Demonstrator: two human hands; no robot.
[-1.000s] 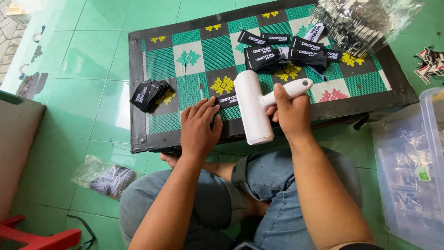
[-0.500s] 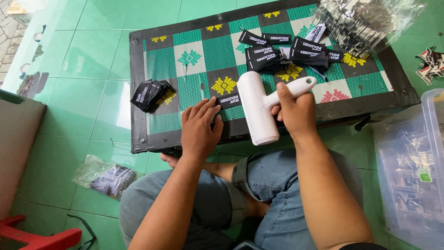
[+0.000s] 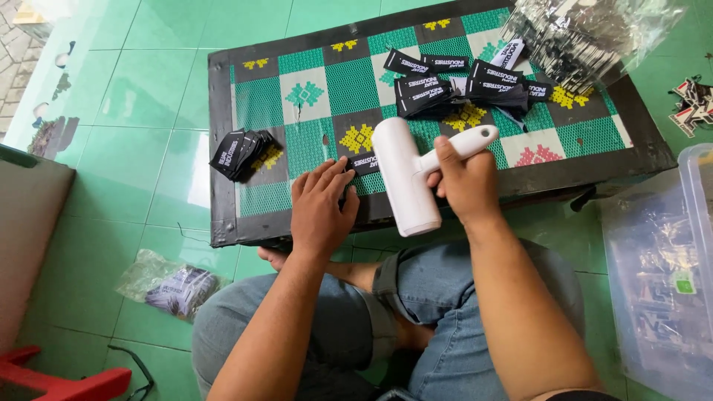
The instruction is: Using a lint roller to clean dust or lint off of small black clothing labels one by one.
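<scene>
Since the earlier frames the white lint roller (image 3: 405,178) has shifted little — its drum sits slightly lower and nearer the table's front edge, tilted the same way, handle up and to the right. Left hand has barely moved.

Right hand (image 3: 464,186): fingers wrapped round the roller's handle, thumb along the top. Roller held just above the near edge of the low table (image 3: 223,148), drum end overhanging toward the person's lap.

Left hand (image 3: 321,212): fingers spread and pressed flat on the table, tips resting on one black woven label (image 3: 364,163) lying beside the drum, pinning it.

Handling, as judged: roller is rigid plastic, light, easily swung one-handed; the handle is the place to hold it, since the drum surface is probably tacky. Label looks thin, soft and limp — likely to slide on the patterned tabletop or lift with the roller unless held at one end with flat fingertips.

Surroundings: a fanned stack of black labels (image 3: 241,154) at the table's left side; a loose heap of labels (image 3: 464,89) at the far middle; a pile of clear plastic sleeves (image 3: 587,37) at the far right corner. On the green tiled floor — a small bag (image 3: 174,286) of labels at left, a clear plastic bin (image 3: 665,282) at right.
</scene>
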